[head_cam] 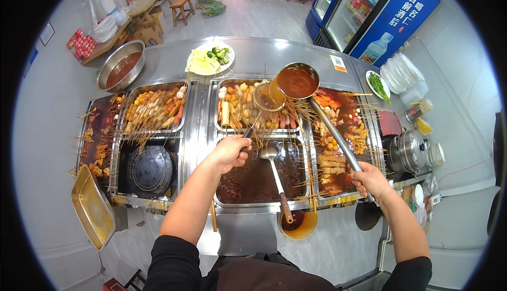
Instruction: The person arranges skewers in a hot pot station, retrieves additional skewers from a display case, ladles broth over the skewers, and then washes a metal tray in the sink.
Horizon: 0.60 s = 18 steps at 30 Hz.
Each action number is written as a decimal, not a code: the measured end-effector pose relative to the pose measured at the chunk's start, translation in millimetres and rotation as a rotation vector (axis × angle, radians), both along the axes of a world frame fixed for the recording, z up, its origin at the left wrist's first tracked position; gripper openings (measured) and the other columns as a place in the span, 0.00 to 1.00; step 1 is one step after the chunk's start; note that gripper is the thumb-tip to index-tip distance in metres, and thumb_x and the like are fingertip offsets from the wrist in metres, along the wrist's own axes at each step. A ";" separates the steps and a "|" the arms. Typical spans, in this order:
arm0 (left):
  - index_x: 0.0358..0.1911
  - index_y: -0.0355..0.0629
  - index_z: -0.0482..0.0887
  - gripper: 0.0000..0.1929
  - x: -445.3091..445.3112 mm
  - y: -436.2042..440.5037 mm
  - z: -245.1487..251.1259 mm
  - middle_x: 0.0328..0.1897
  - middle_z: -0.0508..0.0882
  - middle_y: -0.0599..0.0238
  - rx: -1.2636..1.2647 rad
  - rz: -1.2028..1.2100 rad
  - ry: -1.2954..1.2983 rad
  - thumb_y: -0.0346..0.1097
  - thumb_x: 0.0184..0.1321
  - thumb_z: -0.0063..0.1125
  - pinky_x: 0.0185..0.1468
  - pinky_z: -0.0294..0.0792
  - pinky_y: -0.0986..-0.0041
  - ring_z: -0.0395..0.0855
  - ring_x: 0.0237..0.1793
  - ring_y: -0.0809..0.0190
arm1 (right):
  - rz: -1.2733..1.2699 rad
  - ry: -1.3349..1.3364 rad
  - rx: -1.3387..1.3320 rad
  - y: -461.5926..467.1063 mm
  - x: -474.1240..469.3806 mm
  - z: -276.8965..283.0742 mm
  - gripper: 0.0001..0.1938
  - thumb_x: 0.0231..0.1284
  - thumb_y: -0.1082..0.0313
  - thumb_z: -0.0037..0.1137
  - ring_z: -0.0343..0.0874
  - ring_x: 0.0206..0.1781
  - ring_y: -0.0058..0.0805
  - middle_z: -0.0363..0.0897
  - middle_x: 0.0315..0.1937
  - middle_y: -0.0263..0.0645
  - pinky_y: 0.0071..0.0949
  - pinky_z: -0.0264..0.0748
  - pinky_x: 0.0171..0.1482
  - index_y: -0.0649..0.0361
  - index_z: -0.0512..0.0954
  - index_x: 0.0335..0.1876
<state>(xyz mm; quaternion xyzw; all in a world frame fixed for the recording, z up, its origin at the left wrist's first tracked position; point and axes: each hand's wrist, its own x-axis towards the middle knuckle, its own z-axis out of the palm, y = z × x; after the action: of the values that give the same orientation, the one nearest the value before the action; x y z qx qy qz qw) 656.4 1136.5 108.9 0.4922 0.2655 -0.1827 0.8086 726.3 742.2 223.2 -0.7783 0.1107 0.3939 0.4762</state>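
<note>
My left hand (231, 154) grips the dark handle of a round mesh strainer (262, 100) above the back middle tray of skewered food (239, 110). In my right hand (370, 180) is the long metal handle of a large ladle (336, 132). Its bowl is tilted left and holds red-brown broth (298, 81). An amber stream runs from the ladle's lip into the strainer. In front, a steel tray of dark broth (245, 176) lies between my forearms. A smaller ladle with a wooden handle (278, 176) rests in it, its handle over the counter's near edge.
More skewers fill a left tray (154, 108) and a right tray (332, 156). Behind stand a steel basin (140, 67) and a plate with broccoli (225, 67). A bucket (309, 227) sits below the near edge. At right are a lidded pot (405, 152) and stacked plates (400, 73).
</note>
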 end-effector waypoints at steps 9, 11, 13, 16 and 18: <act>0.33 0.44 0.72 0.06 -0.5 5.0 -4.7 0.30 0.75 0.72 -0.013 -0.017 0.006 0.33 0.68 0.51 0.22 0.58 0.81 0.65 0.19 0.76 | -0.005 -0.030 -0.028 3.0 3.9 -3.6 0.09 0.62 0.72 0.52 0.61 0.14 0.15 0.66 0.18 0.26 0.21 0.57 0.16 0.55 0.72 0.47; 0.33 0.44 0.72 0.05 -0.7 5.4 -4.4 0.30 0.75 0.72 -0.009 -0.022 0.006 0.33 0.68 0.51 0.22 0.58 0.81 0.65 0.19 0.76 | -0.001 -0.044 -0.032 2.7 4.1 -5.1 0.08 0.62 0.72 0.52 0.61 0.14 0.15 0.66 0.18 0.27 0.21 0.57 0.16 0.56 0.73 0.46; 0.33 0.44 0.72 0.05 -0.7 5.3 -3.8 0.31 0.75 0.72 -0.008 -0.024 0.006 0.33 0.68 0.51 0.22 0.58 0.81 0.65 0.19 0.76 | -0.006 -0.047 -0.035 1.7 4.6 -6.4 0.08 0.62 0.72 0.52 0.61 0.14 0.16 0.66 0.18 0.27 0.21 0.57 0.16 0.56 0.73 0.46; 0.34 0.44 0.71 0.05 -0.6 4.5 -3.5 0.31 0.75 0.72 -0.005 -0.028 0.007 0.33 0.68 0.51 0.23 0.58 0.81 0.65 0.19 0.76 | 0.045 -0.091 -0.056 1.0 5.9 -8.9 0.08 0.63 0.71 0.52 0.62 0.14 0.16 0.67 0.18 0.27 0.21 0.58 0.16 0.57 0.73 0.46; 0.34 0.44 0.71 0.05 -0.6 4.5 -3.7 0.31 0.75 0.72 -0.001 -0.036 0.005 0.33 0.68 0.51 0.23 0.58 0.81 0.65 0.19 0.76 | 0.060 -0.108 -0.070 0.9 6.7 -9.9 0.08 0.63 0.71 0.52 0.62 0.14 0.17 0.67 0.18 0.27 0.22 0.59 0.16 0.57 0.73 0.46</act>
<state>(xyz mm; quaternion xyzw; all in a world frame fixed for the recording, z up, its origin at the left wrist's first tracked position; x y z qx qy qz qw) 655.8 1140.9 105.2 0.4960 0.2587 -0.1987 0.8048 733.0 743.1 213.2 -0.8176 0.0753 0.3615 0.4418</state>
